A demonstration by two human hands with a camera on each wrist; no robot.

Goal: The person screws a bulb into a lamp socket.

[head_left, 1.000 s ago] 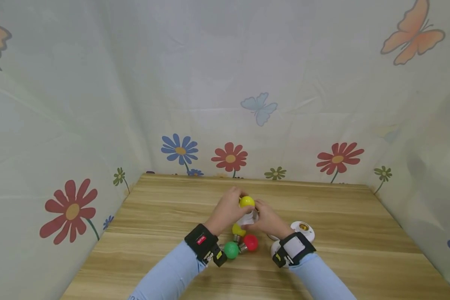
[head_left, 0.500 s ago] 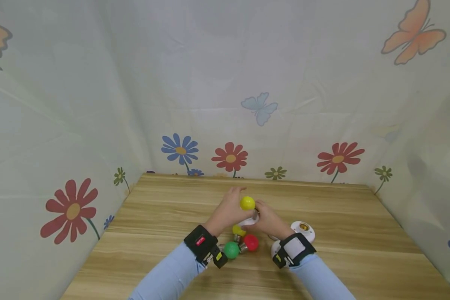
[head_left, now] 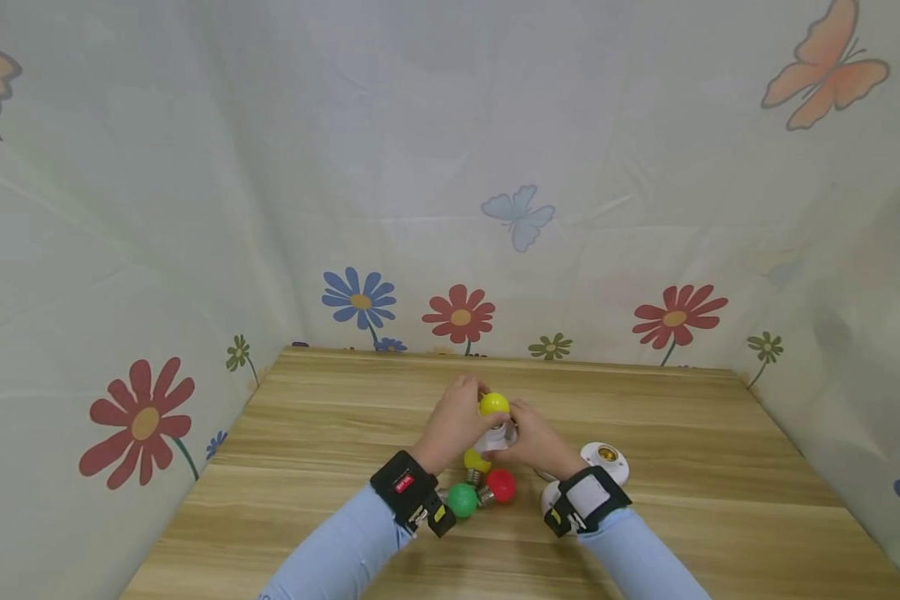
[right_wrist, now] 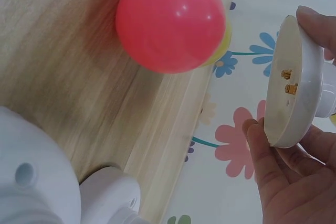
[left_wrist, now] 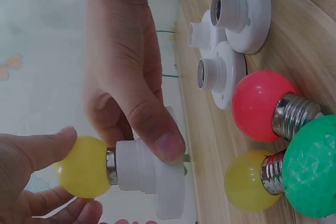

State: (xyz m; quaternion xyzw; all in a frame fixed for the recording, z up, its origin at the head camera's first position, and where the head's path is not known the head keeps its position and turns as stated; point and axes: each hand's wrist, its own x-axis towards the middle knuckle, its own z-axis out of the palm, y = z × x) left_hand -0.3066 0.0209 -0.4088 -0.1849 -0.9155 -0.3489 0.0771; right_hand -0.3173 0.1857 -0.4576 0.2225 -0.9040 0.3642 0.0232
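Above the table my left hand (head_left: 453,427) holds a yellow light bulb (left_wrist: 84,169) between thumb and fingers. My right hand (head_left: 537,442) grips a white lamp socket (left_wrist: 169,190) by its round base. The bulb's screw end sits in the socket's mouth, with a narrow band of metal showing between them in the left wrist view. Two brass contacts show inside the hollow back of the base in the right wrist view. Beneath the hands lie a red bulb (head_left: 501,485), a green bulb (head_left: 462,500) and a second yellow bulb (head_left: 476,459).
Three more white sockets stand grouped on the wooden table, such as the nearest one (left_wrist: 257,17); in the head view the right wrist partly covers them, leaving one socket (head_left: 617,471) plainest. A flower-printed curtain (head_left: 420,208) encloses the table's back and sides.
Half a second ago the left fingers were spread off the bulb; now they are round it again, much as one second ago. The socket has tilted slightly; the table's things stay put.
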